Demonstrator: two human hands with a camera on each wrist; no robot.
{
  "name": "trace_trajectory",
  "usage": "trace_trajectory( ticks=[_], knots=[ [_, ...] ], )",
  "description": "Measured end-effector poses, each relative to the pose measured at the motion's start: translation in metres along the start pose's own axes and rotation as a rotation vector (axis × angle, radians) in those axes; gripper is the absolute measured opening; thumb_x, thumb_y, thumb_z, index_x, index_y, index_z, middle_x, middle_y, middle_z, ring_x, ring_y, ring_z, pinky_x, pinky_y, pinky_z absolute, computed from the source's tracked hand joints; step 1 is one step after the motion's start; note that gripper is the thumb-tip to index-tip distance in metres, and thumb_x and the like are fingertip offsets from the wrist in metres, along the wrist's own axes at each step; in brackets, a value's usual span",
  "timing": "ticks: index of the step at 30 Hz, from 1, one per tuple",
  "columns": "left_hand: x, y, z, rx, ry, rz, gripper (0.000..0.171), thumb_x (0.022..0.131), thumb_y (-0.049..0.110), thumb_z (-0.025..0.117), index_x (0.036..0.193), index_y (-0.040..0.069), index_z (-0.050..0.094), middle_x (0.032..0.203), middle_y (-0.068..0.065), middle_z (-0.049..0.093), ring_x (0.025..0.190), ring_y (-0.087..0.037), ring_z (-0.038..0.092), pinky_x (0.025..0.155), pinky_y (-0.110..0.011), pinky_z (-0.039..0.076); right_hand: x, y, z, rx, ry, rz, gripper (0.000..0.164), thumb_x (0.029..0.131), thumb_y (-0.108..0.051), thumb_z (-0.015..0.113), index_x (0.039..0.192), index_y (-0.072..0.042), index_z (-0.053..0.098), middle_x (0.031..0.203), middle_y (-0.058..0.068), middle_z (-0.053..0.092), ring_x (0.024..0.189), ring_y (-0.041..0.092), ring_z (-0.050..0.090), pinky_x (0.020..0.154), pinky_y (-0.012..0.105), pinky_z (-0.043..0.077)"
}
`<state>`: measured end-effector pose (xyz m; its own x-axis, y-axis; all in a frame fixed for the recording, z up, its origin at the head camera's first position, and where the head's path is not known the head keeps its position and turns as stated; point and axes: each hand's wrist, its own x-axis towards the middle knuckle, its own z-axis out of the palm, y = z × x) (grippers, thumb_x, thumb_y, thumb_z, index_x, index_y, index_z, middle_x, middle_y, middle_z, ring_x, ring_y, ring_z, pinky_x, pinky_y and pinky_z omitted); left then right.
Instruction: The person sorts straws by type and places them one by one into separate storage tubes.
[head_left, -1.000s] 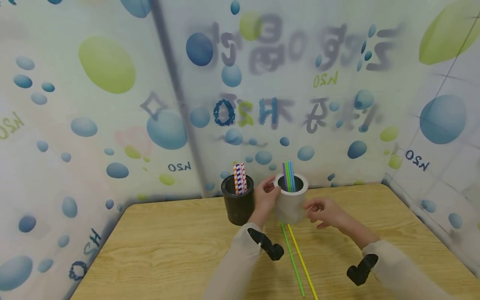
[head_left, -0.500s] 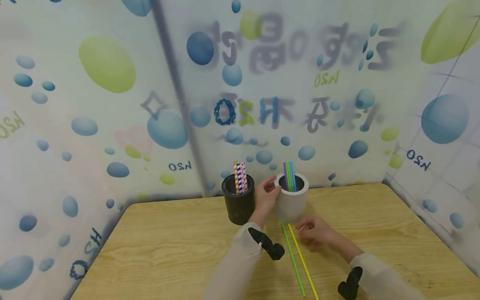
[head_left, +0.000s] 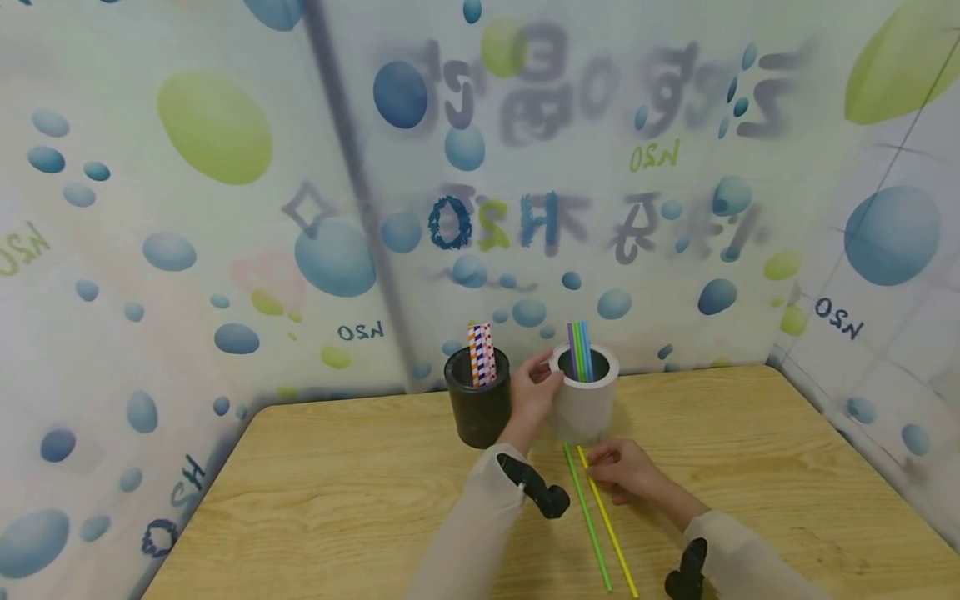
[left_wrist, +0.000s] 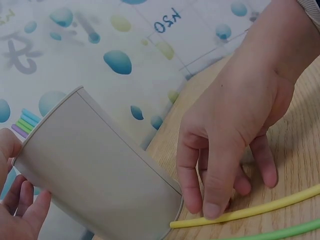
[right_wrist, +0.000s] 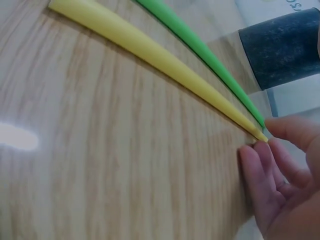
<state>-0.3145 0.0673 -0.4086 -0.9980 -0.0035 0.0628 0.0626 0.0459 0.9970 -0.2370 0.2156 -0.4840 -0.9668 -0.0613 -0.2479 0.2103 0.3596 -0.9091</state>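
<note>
A white cup (head_left: 583, 408) holds several plain coloured straws (head_left: 580, 352) in purple, green and blue. My left hand (head_left: 534, 400) grips its left side near the rim, between it and a black cup. Two long straws lie on the table in front: a green straw (head_left: 588, 521) and a yellow straw (head_left: 609, 525) to its right. At the far end of the yellow one, close by the white cup's base, my right hand (head_left: 628, 473) pinches it between thumb and forefinger. In the left wrist view the thumb (left_wrist: 214, 210) lies on the straw, the other fingers curled beside it.
The black cup (head_left: 478, 412) stands left of the white cup, with several patterned paper straws (head_left: 482, 357) in it. Both cups are near the back of the wooden table (head_left: 322, 492), close to a printed wall sheet (head_left: 315, 150) with blue and green drops.
My right hand has come down from beside the white cup, moving left and toward me to the yellow straw's far end. The left hand stays on the white cup.
</note>
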Motion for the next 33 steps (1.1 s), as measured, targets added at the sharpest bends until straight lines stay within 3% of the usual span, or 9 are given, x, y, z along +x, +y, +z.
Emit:
trace_trajectory(
  ticks=[8, 15, 33],
  knots=[
    [0.001, 0.001, 0.000, 0.005, 0.003, -0.003, 0.034, 0.080, 0.005, 0.064, 0.114, 0.009, 0.063, 0.100, -0.010, 0.059, 0.089, -0.018, 0.055, 0.081, -0.031, 0.048, 0.001, -0.003, 0.008, -0.023, 0.097, 0.026, 0.020, 0.076, -0.006, 0.070, 0.092, 0.001, 0.060, 0.066, 0.004, 0.053, 0.049, 0.014, 0.046, 0.041, 0.027, 0.044],
    [0.000, 0.002, 0.000, 0.009, 0.006, -0.001, 0.034, 0.081, 0.006, 0.064, 0.115, 0.009, 0.064, 0.101, -0.011, 0.060, 0.089, -0.019, 0.055, 0.081, -0.032, 0.048, 0.001, -0.004, 0.014, -0.121, 0.144, 0.021, 0.024, 0.074, -0.009, 0.072, 0.092, 0.000, 0.059, 0.071, 0.005, 0.054, 0.047, 0.015, 0.046, 0.040, 0.028, 0.045],
    [0.000, 0.001, 0.001, 0.023, 0.006, 0.006, 0.035, 0.080, 0.005, 0.063, 0.115, 0.009, 0.063, 0.098, -0.007, 0.060, 0.089, -0.018, 0.055, 0.079, -0.030, 0.048, -0.006, -0.013, 0.019, -0.203, 0.140, -0.001, 0.019, 0.075, -0.004, 0.071, 0.088, 0.000, 0.058, 0.064, 0.004, 0.050, 0.047, 0.013, 0.045, 0.040, 0.026, 0.045]
  ],
)
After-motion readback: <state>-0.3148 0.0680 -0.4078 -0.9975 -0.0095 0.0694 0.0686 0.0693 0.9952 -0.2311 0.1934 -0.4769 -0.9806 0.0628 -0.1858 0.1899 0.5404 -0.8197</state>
